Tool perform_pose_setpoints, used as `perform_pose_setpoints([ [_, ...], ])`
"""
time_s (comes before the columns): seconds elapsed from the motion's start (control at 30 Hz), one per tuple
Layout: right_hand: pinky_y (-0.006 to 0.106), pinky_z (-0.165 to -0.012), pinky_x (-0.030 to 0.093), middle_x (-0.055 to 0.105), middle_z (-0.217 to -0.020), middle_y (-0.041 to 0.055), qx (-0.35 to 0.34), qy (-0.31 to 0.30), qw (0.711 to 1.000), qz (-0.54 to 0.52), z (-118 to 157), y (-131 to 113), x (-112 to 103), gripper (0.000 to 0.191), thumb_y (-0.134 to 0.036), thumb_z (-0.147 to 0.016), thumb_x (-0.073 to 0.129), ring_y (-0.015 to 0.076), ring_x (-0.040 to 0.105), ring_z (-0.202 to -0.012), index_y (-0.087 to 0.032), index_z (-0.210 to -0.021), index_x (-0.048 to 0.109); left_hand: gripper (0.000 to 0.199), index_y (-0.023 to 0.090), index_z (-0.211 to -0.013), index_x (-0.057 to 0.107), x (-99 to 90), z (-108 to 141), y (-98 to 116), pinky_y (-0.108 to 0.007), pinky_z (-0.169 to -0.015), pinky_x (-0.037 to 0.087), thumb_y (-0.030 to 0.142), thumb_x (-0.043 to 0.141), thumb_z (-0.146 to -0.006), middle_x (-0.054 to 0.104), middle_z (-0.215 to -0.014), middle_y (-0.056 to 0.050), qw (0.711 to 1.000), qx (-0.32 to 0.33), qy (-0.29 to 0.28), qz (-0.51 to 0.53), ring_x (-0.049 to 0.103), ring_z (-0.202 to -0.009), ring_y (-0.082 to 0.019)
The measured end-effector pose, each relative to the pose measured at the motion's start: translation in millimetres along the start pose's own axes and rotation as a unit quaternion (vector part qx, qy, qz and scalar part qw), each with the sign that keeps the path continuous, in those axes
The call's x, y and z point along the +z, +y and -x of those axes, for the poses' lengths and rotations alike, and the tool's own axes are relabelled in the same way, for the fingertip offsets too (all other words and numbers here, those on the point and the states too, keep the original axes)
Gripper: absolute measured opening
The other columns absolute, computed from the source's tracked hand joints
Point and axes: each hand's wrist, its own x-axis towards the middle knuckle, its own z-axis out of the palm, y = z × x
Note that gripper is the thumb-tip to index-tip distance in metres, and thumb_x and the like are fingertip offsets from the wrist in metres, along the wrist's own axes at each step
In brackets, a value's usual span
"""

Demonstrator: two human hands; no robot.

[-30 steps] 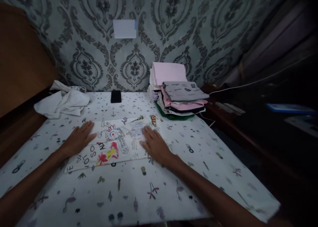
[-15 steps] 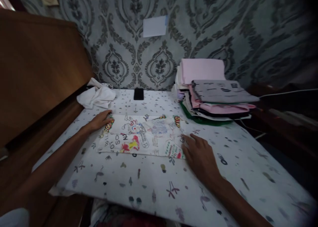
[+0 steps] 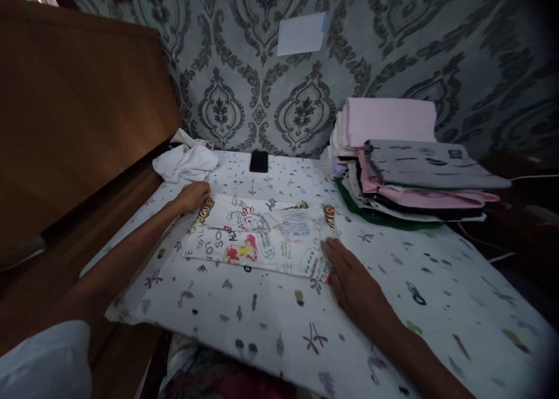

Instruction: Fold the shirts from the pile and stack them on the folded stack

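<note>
A white printed cloth, folded into a long flat strip, lies across the table in front of me. Coloured drawings and lettering cover it. At its far left corner my left hand has its fingers curled over the edge, pinching the fabric. My right hand rests flat on the right end of the strip, fingers stretched and close together, the fingertips on the cloth's edge.
A stack of folded clothes, pink, grey, black and green, stands at the back right. A crumpled white cloth and a black phone lie toward the wall. A wooden panel borders the left side of the patterned tabletop.
My left hand has closed its fingers at the cloth's corner. My right hand has flattened against the right end. The view has turned slightly left.
</note>
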Motion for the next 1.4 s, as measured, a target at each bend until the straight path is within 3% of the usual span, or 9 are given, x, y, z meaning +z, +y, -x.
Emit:
perform_pose_setpoints([
  [0.2,0.045,-0.113,0.048,0.046,-0.155,0.0146,0.001,0.013,1.0,-0.006,-0.6,-2.2,1.1,0.056,-0.019,-0.099,0.035,0.0259,0.045,-0.142,-0.017,-0.155,0.036,0.024,0.017,-0.111,0.058,-3.4,21.8,22.2,-0.041,-0.089,0.043,0.02,0.045,-0.09,0.062,-0.116,-0.015,0.999,0.004,0.051,-0.014,0.055,-0.109,-0.031],
  [0.37,0.045,-0.114,0.047,0.046,-0.154,0.0137,0.011,-0.003,1.0,-0.013,-0.8,-2.3,-1.8,0.053,-0.02,-0.099,0.035,0.0257,0.045,-0.142,-0.018,-0.151,0.043,0.023,0.019,-0.104,0.061,-0.3,35.4,29.5,-0.036,-0.091,0.045,0.023,0.041,-0.094,0.062,-0.107,-0.01,0.987,0.142,0.001,0.069,0.057,-0.104,-0.026],
  [0.57,0.051,-0.111,0.049,0.054,-0.148,0.0168,0.007,-0.005,1.0,-0.009,-12.0,-9.9,-10.7,0.049,-0.017,-0.096,0.038,0.0303,0.05,-0.138,-0.015,-0.141,0.056,0.025,0.02,-0.109,0.063,-1.3,26.6,10.3,-0.038,-0.094,0.044,0.025,0.044,-0.093,0.06,-0.116,-0.011,0.995,0.085,0.021,0.04,0.055,-0.108,-0.027],
  [0.67,0.056,-0.111,0.047,0.059,-0.142,0.017,-0.048,0.015,0.997,-0.055,-39.0,-45.8,-16.1,0.044,-0.016,-0.095,0.041,0.0316,0.051,-0.136,-0.014,-0.133,0.062,0.023,0.02,-0.107,0.063,2.6,23.2,7.0,-0.036,-0.092,0.045,0.028,0.047,-0.093,0.062,-0.109,-0.009,0.988,0.141,0.011,0.061,0.056,-0.104,-0.025],
  [0.77,0.051,-0.112,0.046,0.059,-0.144,0.0141,-0.154,-0.053,0.976,-0.143,-76.0,-104.2,-17.6,0.04,-0.018,-0.097,0.043,0.0262,0.051,-0.137,-0.017,-0.132,0.063,0.023,0.021,-0.106,0.064,5.8,16.7,4.6,-0.035,-0.093,0.046,0.028,0.046,-0.094,0.062,-0.107,-0.008,0.983,0.17,-0.007,0.073,0.056,-0.105,-0.024],
  [0.87,0.047,-0.118,0.04,0.051,-0.151,0.0146,-0.216,-0.135,0.949,-0.187,-104.5,-156.2,-11.5,0.04,-0.026,-0.098,0.053,0.0264,0.041,-0.145,-0.015,-0.136,0.06,0.024,0.021,-0.109,0.064,2.3,10.1,2.1,-0.038,-0.095,0.046,0.023,0.046,-0.092,0.062,-0.113,-0.009,0.993,0.117,0.011,0.03,0.056,-0.11,-0.026],
  [0.97,0.05,-0.122,0.033,0.046,-0.155,0.0144,-0.222,-0.188,0.937,-0.195,-114.8,-179.1,-2.0,0.045,-0.031,-0.099,0.056,0.0281,0.035,-0.148,-0.015,-0.141,0.055,0.027,0.021,-0.11,0.064,-4.0,13.2,5.0,-0.042,-0.095,0.047,0.02,0.045,-0.091,0.062,-0.116,-0.011,0.996,0.072,0.048,-0.005,0.057,-0.111,-0.029],
  [1.17,0.046,-0.126,0.022,0.043,-0.158,0.0105,-0.219,-0.209,0.93,-0.21,-112.2,-173.5,7.5,0.045,-0.034,-0.102,0.052,0.0234,0.027,-0.152,-0.018,-0.144,0.051,0.039,0.019,-0.125,0.06,9.9,53.7,29.1,-0.038,-0.104,0.045,0.038,0.035,-0.102,0.063,-0.127,-0.011,0.979,0.153,0.056,0.126,0.058,-0.119,-0.024],
  [1.4,0.044,-0.121,0.034,0.054,-0.149,0.013,-0.198,-0.156,0.937,-0.24,-112.8,-165.1,7.8,0.037,-0.029,-0.102,0.049,0.0221,0.042,-0.144,-0.015,-0.135,0.058,0.06,0.025,-0.157,0.03,22.7,83.6,20.9,-0.054,-0.123,0.017,0.052,0.018,-0.105,0.023,-0.168,-0.007,0.991,0.11,-0.057,0.042,0.018,-0.155,-0.025],
])
